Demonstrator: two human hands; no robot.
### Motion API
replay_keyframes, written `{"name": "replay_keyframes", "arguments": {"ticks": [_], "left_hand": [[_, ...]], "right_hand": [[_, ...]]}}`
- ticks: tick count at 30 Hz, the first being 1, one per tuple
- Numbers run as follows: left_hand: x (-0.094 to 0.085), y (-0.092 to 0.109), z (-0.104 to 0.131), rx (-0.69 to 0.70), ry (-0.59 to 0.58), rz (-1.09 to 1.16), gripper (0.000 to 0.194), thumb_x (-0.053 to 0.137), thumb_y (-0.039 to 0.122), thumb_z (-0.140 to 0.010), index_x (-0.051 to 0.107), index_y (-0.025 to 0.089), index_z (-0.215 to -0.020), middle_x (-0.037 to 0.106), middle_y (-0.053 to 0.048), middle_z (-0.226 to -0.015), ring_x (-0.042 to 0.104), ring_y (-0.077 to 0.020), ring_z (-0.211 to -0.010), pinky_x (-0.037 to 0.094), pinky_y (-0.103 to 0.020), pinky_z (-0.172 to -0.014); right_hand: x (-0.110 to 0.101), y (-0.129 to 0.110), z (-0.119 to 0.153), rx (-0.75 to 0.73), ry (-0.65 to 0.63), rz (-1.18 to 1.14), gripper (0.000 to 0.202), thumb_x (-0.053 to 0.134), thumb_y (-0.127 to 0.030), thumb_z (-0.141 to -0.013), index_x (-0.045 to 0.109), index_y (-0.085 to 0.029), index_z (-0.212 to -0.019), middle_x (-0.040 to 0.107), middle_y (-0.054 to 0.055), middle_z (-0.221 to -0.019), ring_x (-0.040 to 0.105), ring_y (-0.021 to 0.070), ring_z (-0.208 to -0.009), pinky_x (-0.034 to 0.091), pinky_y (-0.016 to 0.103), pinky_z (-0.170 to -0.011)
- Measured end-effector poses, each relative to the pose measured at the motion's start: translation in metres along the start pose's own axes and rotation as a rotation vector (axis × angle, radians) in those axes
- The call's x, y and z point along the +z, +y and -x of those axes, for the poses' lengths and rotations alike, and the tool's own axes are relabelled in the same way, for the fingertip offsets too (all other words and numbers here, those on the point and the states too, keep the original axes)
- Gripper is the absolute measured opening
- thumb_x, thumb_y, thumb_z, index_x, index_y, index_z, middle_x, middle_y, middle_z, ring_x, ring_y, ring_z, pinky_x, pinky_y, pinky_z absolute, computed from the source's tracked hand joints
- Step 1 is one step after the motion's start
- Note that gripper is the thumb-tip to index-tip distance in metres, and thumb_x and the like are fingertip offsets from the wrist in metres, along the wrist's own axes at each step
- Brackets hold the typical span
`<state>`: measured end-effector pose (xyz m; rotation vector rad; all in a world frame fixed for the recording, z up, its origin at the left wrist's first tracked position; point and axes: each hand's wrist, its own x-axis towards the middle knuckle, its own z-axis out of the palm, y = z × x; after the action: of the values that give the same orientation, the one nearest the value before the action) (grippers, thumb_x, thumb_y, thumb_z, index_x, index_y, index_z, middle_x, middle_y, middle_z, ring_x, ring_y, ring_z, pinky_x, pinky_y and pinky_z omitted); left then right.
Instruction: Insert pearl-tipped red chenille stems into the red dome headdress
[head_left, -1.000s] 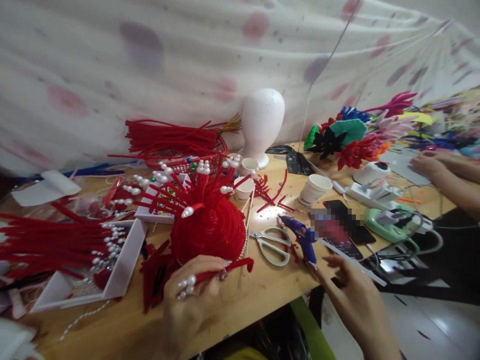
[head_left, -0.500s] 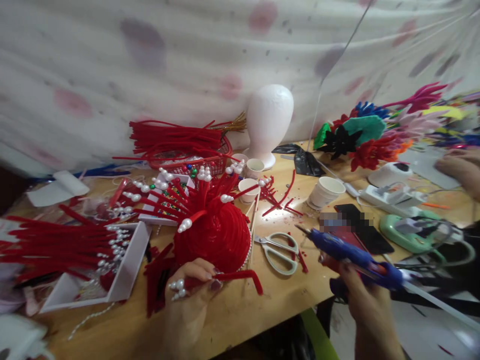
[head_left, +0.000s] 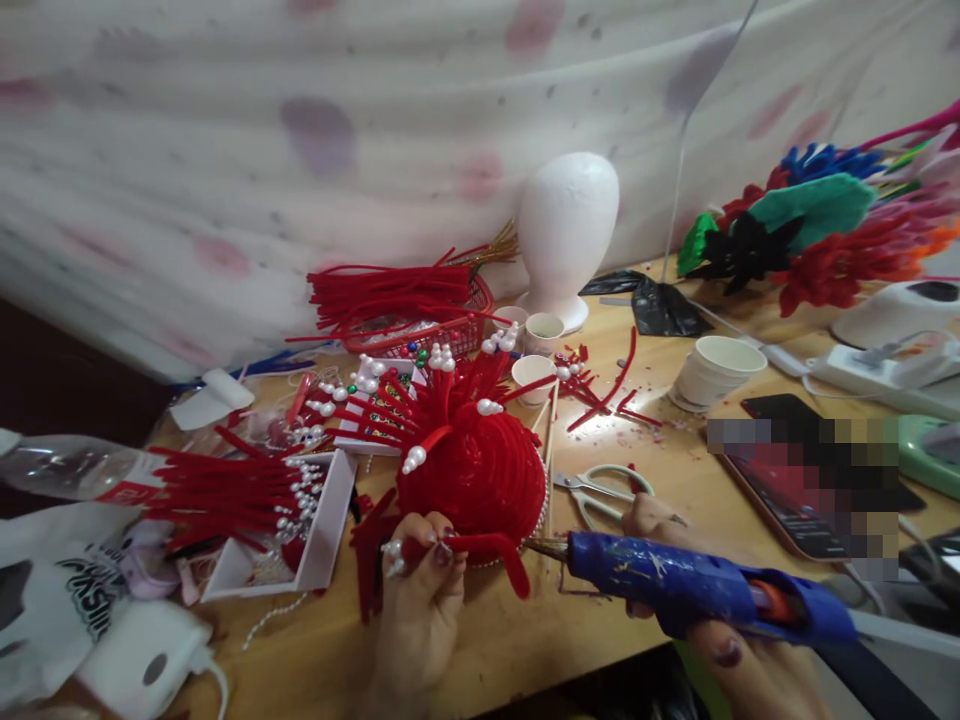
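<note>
Pinched in my left hand (head_left: 421, 605) is a red pipe cleaner (head_left: 495, 550); its right end bends downward and white pearl beads sit at its left end. My right hand (head_left: 739, 665) grips a blue hot glue gun (head_left: 667, 578) with a white glue stick in its back. The metal nozzle points left, close to the bent part of the pipe cleaner; whether they touch I cannot tell. Just behind my left hand stands a domed red headpiece (head_left: 480, 470), edged with pearls and topped with pearl-tipped red stems. Scissors (head_left: 600, 490) lie beyond the glue gun.
Left of the headpiece, a white box (head_left: 330, 530) holds pearl-tipped red stems. Behind are a red basket (head_left: 420, 340), a white foam head (head_left: 570, 230) and paper cups (head_left: 716, 370). Phones (head_left: 780, 500), a power strip (head_left: 855, 370) and colourful flowers (head_left: 825, 250) are on the right.
My right hand has brought the glue gun left, its nozzle now near the pipe cleaner. The view has shifted left, and another person's hand at the right has gone out of sight.
</note>
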<state>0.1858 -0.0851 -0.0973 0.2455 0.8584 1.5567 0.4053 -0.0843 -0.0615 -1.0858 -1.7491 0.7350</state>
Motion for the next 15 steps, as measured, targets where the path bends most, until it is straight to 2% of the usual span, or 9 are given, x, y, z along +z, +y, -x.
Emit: {"name": "replay_keyframes", "arguments": {"ticks": [4, 9, 13, 15], "left_hand": [[0.0007, -0.0003, -0.0009, -0.014, -0.024, -0.015, 0.031, 0.093, 0.017, -0.045, 0.065, 0.019, -0.059, 0.062, 0.007, -0.061, 0.065, -0.0045, -0.054, 0.051, -0.005, -0.05], [0.0034, 0.0, -0.0023, -0.024, -0.003, -0.025, 0.034, 0.094, 0.018, -0.042, 0.064, 0.018, -0.058, 0.06, 0.008, -0.061, 0.064, -0.0041, -0.054, 0.051, -0.006, -0.051], [0.0034, 0.0003, -0.0024, -0.023, 0.037, -0.026, 0.035, 0.094, 0.019, -0.041, 0.063, 0.017, -0.058, 0.061, 0.007, -0.062, 0.063, -0.0042, -0.053, 0.05, -0.005, -0.048], [0.0025, 0.0001, -0.0021, -0.02, 0.022, -0.026, 0.034, 0.094, 0.019, -0.043, 0.064, 0.017, -0.059, 0.061, 0.007, -0.062, 0.064, -0.0039, -0.053, 0.05, -0.005, -0.049]], "right_hand": [[0.0013, -0.001, 0.0035, 0.019, 0.044, 0.003, 0.058, 0.039, -0.07, -0.087, 0.054, -0.023, -0.056, 0.054, 0.002, -0.055, 0.056, 0.0172, -0.05, 0.047, 0.029, -0.052], [0.0014, 0.0003, 0.0039, 0.029, -0.005, -0.001, 0.06, 0.037, -0.073, -0.085, 0.051, -0.023, -0.056, 0.051, 0.002, -0.057, 0.053, 0.0185, -0.055, 0.042, 0.03, -0.053], [-0.0018, 0.0004, 0.0059, 0.029, -0.042, -0.024, 0.06, 0.038, -0.074, -0.084, 0.053, -0.023, -0.056, 0.049, 0.002, -0.055, 0.05, 0.019, -0.052, 0.04, 0.031, -0.05], [-0.0026, -0.0002, 0.007, 0.029, 0.002, 0.009, 0.059, 0.039, -0.075, -0.083, 0.055, -0.024, -0.058, 0.052, 0.003, -0.055, 0.052, 0.0203, -0.052, 0.043, 0.032, -0.051]]}}
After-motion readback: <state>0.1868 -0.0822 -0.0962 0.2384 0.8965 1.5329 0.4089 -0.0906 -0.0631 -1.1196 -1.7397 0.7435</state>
